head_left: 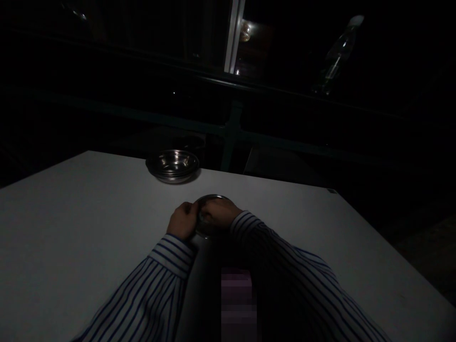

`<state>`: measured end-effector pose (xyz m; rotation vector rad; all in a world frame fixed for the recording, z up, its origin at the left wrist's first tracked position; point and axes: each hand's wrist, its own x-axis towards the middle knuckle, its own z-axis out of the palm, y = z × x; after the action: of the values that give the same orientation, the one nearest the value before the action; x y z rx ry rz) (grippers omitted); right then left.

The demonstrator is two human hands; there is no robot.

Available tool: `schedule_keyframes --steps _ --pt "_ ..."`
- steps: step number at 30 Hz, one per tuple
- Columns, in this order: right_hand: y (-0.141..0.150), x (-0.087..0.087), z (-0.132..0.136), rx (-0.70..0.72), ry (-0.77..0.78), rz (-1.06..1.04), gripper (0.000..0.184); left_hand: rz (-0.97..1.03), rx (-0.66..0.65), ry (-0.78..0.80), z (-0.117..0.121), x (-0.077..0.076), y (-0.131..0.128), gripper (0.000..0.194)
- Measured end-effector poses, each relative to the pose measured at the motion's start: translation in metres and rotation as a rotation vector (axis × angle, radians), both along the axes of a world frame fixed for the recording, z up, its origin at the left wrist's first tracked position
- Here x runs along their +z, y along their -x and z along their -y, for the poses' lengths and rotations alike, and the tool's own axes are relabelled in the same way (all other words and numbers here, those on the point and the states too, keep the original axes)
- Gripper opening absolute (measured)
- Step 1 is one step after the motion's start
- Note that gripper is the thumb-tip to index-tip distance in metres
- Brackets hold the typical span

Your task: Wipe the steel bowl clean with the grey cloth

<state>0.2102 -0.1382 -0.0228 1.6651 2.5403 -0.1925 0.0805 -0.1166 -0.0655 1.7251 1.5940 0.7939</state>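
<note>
A shiny metal bowl (206, 233) is between my hands near the middle of the white table. My left hand (182, 221) is closed on the bowl's left rim, thumb at the edge. Over the bowl's inside, my right hand (220, 212) reaches in with its fingers curled down. Something greyish shows faintly under those fingers, but the dim light hides what it is. Both wrists are in blue-striped white sleeves.
A stack of metal bowls (173, 166) stands by the far edge of the white table (107, 204). Beyond, in the dark, are a clear plastic bottle (338, 54) with a white cap and a pale upright window frame (234, 38).
</note>
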Motion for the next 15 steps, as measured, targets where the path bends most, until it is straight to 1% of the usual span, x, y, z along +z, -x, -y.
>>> schedule_keyframes --steps 2,4,7,9,13,15 --pt "0.003 0.003 0.002 0.051 0.042 0.010 0.025 0.001 -0.005 -0.004 -0.001 -0.002 -0.001 0.031" --pt "0.005 0.007 0.006 0.085 0.094 0.034 0.025 0.000 0.005 -0.012 -0.001 -0.003 -0.001 0.031" --pt "0.002 0.012 0.012 0.092 0.170 0.078 0.022 0.014 0.008 -0.018 0.001 -0.004 -0.002 0.033" --pt "0.001 0.013 0.015 0.079 0.185 0.091 0.022 0.036 -0.006 -0.022 0.001 -0.005 -0.002 0.035" --pt "0.006 0.006 0.013 0.033 0.097 0.058 0.026 0.079 -0.058 -0.036 0.001 -0.006 -0.002 0.037" --pt "0.010 0.001 0.009 -0.020 0.031 0.035 0.028 0.084 -0.068 -0.039 0.001 -0.005 -0.002 0.037"
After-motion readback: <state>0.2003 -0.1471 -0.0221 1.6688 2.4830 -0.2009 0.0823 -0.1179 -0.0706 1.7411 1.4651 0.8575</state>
